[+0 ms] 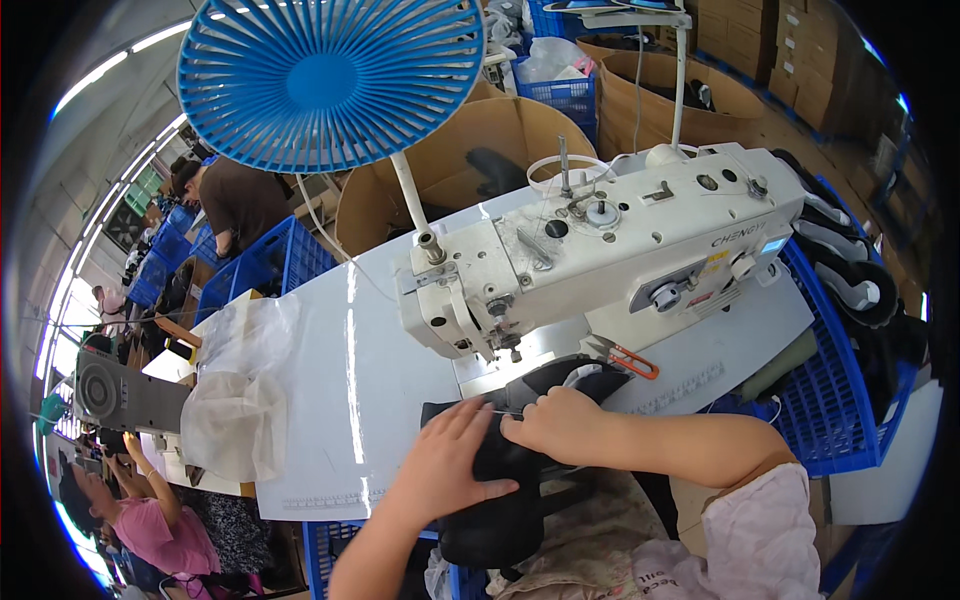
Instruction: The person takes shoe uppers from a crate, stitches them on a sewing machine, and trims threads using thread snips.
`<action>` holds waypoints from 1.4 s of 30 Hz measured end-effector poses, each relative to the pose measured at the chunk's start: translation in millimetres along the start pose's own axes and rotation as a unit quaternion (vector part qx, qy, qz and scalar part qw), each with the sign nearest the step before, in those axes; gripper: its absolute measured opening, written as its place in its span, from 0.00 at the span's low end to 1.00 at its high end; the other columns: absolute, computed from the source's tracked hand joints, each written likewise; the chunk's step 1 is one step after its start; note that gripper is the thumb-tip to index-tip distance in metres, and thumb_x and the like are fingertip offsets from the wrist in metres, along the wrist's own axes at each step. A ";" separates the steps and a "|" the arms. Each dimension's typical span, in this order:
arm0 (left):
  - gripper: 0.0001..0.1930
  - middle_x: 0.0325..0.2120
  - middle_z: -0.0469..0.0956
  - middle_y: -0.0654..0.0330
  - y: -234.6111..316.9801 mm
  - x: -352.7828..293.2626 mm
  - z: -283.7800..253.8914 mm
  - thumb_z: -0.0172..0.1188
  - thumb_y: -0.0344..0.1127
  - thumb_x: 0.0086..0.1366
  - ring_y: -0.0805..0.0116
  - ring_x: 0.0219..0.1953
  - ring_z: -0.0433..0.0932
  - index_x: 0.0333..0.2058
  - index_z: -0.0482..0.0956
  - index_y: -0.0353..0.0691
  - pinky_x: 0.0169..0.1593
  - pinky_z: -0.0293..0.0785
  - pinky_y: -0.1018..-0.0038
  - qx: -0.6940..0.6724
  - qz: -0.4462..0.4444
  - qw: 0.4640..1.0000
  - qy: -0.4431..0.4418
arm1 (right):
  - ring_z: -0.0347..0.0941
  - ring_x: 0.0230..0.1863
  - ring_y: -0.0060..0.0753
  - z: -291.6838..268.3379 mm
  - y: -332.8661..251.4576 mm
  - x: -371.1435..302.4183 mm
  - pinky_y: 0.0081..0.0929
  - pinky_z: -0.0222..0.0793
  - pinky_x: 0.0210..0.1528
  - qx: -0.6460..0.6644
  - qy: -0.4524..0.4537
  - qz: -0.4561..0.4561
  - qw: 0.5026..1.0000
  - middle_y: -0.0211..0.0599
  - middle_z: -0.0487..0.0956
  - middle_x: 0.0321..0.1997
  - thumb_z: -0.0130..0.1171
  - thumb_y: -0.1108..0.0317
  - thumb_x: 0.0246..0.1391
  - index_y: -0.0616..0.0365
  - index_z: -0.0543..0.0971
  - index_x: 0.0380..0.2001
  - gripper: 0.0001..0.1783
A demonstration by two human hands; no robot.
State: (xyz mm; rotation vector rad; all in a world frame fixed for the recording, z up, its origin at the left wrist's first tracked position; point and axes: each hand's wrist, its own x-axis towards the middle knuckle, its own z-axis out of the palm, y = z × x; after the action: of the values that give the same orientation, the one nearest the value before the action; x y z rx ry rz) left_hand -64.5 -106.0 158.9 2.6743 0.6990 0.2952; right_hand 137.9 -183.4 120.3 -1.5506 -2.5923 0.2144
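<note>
A black padded fabric piece (490,535) hangs over the front edge of the sewing table, its upper part lying on the tabletop. My left hand (450,465) lies on it, fingers stretched out and thumb apart. Close beside, my right hand (560,425) is closed in a pinch at the piece's upper edge; its fingertips hide the exact grip. A thin pale line, perhaps thread, shows between the two hands. Just beyond them, a black and grey part (575,377) lies below the white sewing machine (600,240). Orange-handled snips (635,363) rest to the right of it.
A blue fan (325,80) rises behind the table. Clear plastic sheeting (240,400) drapes at the left. On the right, a blue crate (835,400) stands near black and grey pieces (850,285). Cardboard bins (450,150) are behind. A person in pink (165,535) works at left.
</note>
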 end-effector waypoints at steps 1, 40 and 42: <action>0.49 0.58 0.67 0.42 -5.7 10.2 2.2 0.69 0.61 0.47 0.45 0.61 0.65 0.59 0.65 0.30 0.65 0.59 0.59 0.004 0.074 0.993 -0.090 | 0.80 0.28 0.42 1.2 1.2 1.7 0.35 0.72 0.30 -0.013 -0.013 -0.003 1.000 0.39 0.79 0.26 0.58 0.65 0.48 0.57 0.73 0.46 0.19; 0.44 0.43 0.79 0.47 -13.0 36.0 22.3 0.69 0.62 0.42 0.52 0.49 0.76 0.49 0.74 0.29 0.58 0.67 0.63 0.004 0.008 0.984 -0.177 | 0.76 0.46 0.46 25.9 68.0 39.4 0.41 0.69 0.49 0.151 0.047 0.167 0.973 0.44 0.81 0.40 0.64 0.53 0.42 0.59 0.82 0.31 0.19; 0.45 0.44 0.78 0.47 -9.8 38.4 17.9 0.69 0.63 0.42 0.51 0.50 0.75 0.50 0.74 0.29 0.59 0.66 0.62 -0.006 -0.011 0.980 -0.198 | 0.77 0.42 0.43 35.0 70.2 45.1 0.40 0.70 0.46 0.094 0.049 0.180 0.978 0.40 0.82 0.37 0.65 0.54 0.40 0.55 0.83 0.30 0.18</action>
State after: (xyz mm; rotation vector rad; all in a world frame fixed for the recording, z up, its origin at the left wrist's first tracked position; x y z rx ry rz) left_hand -30.8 -83.8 142.9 2.5950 0.5950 -0.2350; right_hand 171.5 -113.0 74.4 -1.8915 -2.1301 0.3908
